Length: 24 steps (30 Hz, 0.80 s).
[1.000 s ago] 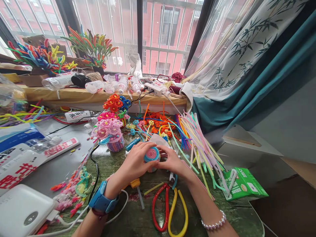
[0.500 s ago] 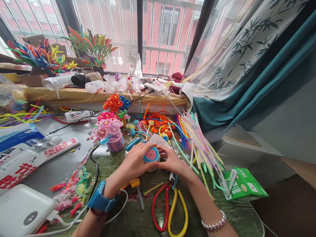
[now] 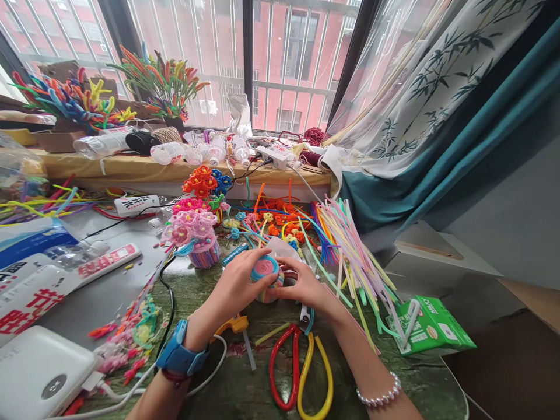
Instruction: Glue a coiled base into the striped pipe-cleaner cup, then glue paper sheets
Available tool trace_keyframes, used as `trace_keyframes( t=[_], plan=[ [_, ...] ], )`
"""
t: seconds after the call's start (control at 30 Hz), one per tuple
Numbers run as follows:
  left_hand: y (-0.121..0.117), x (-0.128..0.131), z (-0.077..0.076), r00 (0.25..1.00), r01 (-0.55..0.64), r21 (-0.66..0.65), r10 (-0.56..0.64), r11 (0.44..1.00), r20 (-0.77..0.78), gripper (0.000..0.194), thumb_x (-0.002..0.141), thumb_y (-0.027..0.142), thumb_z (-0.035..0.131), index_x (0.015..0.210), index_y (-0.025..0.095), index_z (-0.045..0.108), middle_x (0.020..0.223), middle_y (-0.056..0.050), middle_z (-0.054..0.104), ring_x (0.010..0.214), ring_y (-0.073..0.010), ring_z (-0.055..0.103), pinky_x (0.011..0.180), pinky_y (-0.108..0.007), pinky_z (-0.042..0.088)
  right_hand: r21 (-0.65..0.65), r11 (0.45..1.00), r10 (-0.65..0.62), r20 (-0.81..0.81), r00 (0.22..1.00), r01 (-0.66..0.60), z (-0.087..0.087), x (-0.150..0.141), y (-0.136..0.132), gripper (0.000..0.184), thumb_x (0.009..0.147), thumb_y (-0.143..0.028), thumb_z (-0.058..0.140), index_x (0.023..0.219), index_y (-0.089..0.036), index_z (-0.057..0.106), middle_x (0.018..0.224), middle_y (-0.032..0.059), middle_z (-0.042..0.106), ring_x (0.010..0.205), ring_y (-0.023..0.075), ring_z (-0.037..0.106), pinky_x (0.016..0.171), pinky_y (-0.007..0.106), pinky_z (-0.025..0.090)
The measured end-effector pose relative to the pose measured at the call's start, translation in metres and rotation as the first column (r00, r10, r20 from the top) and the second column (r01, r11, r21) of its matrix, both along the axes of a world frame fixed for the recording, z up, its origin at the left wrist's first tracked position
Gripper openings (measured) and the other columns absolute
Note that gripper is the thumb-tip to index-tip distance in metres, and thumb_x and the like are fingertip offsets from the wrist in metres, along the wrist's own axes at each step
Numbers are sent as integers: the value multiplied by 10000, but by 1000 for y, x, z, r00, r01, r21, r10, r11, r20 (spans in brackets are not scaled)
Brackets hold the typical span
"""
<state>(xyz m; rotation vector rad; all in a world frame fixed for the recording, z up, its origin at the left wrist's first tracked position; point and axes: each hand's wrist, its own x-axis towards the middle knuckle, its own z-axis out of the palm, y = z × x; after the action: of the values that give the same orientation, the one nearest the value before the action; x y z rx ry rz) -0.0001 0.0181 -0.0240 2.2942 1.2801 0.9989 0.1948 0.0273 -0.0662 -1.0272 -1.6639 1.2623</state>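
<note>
Evidently my left hand (image 3: 240,279) and right hand (image 3: 301,287) both grasp the blue-and-pink coiled pot (image 3: 265,267) mid-table, my fingers hiding much of its striped side. My right hand partly hides the blades of the scissors (image 3: 297,360), and green tabletop (image 3: 188,291) shows leftward, its rounded corner lower right. Farther out, the power bank (image 3: 48,376), cut off at left, reads "SE"; the green packet's (image 3: 441,328) small print is illegible.

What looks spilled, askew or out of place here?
Pink fuzzy scraps lie strewn at the left, and the green packet seems to overhang the right edge of the table. The spiral-topped cylinder between the left hand and right hand shows nothing odd.
</note>
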Motion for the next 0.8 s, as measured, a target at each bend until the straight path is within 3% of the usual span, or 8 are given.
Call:
trace_keyframes(
  t=[0.17,0.33,0.8],
  plan=[
    [1,-1,2,996,-71,-13,72,997,54,354,922,418,556,1189,204,644,1204,-104,725,1116,-265,674,965,-406,516,-30,998,-52,5,999,52,-1,0,-1,724,561,-373,920,1224,-246,659,1216,68,671,1024,246,666,934,426,544],
    [-1,-1,7,991,-76,-23,78,997,112,339,962,425,486,1152,205,662,1183,-95,737,1029,-234,707,912,-359,540,2,1000,0,35,999,0,4,0,-3,627,616,-365,893,1202,-289,685,1243,42,668,1034,235,654,938,414,539],
    [-1,0,5,998,-7,17,6,1000,55,327,929,425,541,1171,222,626,1185,-90,722,1096,-258,675,924,-386,517,-52,999,14,14,1000,-13,-1,-1,-2,669,581,-324,911,1192,-228,656,1089,36,699,959,221,669,877,380,545]
  ],
)
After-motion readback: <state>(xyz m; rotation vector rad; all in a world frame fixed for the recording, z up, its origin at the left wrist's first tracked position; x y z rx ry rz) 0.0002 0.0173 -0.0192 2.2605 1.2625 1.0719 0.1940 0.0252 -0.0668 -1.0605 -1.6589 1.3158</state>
